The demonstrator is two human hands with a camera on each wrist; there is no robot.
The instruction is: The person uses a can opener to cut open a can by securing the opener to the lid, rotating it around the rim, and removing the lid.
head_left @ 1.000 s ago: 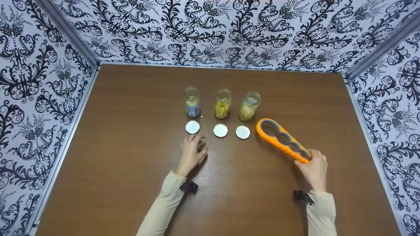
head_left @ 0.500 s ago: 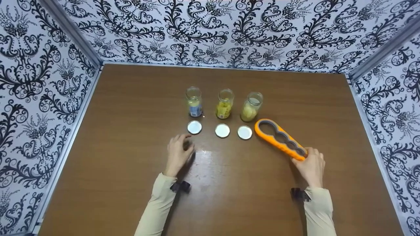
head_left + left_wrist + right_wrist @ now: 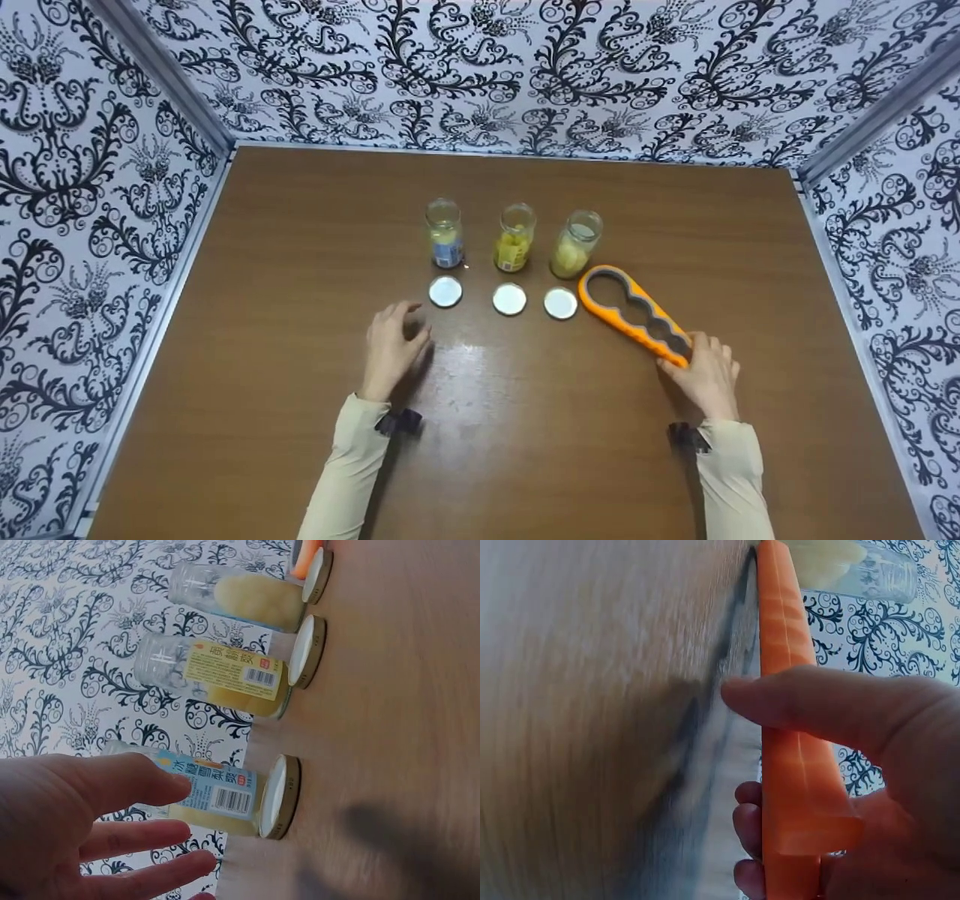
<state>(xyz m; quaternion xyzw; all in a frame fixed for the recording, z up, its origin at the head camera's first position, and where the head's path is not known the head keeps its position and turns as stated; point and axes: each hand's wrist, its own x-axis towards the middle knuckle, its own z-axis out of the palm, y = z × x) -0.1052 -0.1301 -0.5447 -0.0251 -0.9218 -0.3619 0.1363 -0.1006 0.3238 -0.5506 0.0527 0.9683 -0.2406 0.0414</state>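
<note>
My right hand grips the near end of an orange jar opener with grey scalloped inner edges, thumb on one side and fingers curled round the other in the right wrist view. Its far end reaches close to the right lid. My left hand holds nothing, its fingers loosely bent, in front of the left lid. Behind the lids stand three lidless glass jars: one with a blue label, one with a yellow label, and one with pale fruit. The middle lid lies before the yellow-labelled jar.
The brown wooden table is enclosed by patterned black-and-white walls at the back and sides. A dark strap-on camera sits at my left wrist, another wrist camera at my right.
My left hand has drawn back to the left, away from the lids. My right hand has shifted the jar opener slightly left and away from me, toward the right lid.
</note>
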